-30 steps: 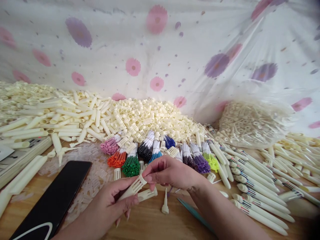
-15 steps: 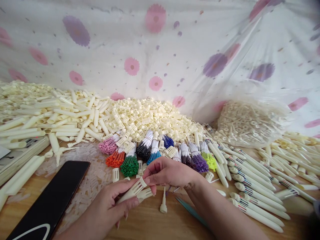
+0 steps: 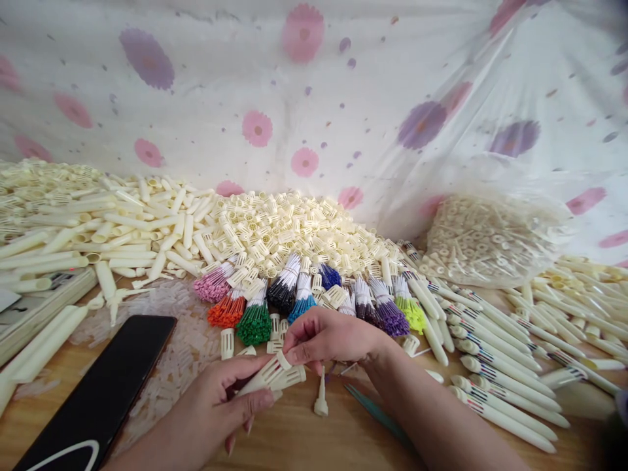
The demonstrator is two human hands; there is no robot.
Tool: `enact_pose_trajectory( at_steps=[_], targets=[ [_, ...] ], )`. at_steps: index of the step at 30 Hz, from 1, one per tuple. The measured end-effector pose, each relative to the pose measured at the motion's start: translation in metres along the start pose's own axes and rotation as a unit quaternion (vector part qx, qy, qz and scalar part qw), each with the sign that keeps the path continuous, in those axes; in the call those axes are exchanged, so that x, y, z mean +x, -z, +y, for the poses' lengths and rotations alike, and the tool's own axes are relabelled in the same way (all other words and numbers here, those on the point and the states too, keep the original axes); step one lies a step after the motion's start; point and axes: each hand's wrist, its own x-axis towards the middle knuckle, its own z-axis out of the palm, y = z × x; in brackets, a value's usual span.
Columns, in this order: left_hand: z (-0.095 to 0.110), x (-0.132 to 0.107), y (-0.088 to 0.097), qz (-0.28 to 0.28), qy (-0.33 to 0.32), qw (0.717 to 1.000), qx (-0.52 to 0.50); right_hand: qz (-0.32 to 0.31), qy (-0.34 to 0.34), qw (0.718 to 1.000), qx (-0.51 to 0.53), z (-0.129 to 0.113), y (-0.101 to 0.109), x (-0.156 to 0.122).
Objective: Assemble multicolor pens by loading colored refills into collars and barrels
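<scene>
The left hand (image 3: 216, 394) is pinching two slotted tubes (image 3: 269, 374) above the desk's (image 3: 287, 438) near side; the right hand (image 3: 336, 339) is pressing its fingers together at one rim, hiding any contents. Steadying that tube should be helping.

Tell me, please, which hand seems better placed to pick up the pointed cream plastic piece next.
Probably the right hand: it's nearer the pointed piece, while the left hand holds two slotted cream plastic tubes. The right fingers are at one tube's end.
</scene>
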Motion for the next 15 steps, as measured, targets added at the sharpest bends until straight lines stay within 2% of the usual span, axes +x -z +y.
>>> enact_pose_trajectory(
  at_steps=[3,8,15],
  targets=[
    [-0.0016,-0.0002,-0.0004,-0.027,0.005,0.999,-0.031,-0.025,0.002,0.999,0.025,0.0005,0.0047,-0.0019],
    [-0.0006,-0.0012,0.0012,-0.064,0.019,0.997,-0.041,-0.030,0.005,0.999,0.042,0.0025,0.0028,-0.0004],
    [-0.0048,-0.0006,0.0071,-0.075,0.032,0.996,-0.035,-0.011,0.023,0.999,0.037,0.0027,-0.0027,0.0030]
  ],
)
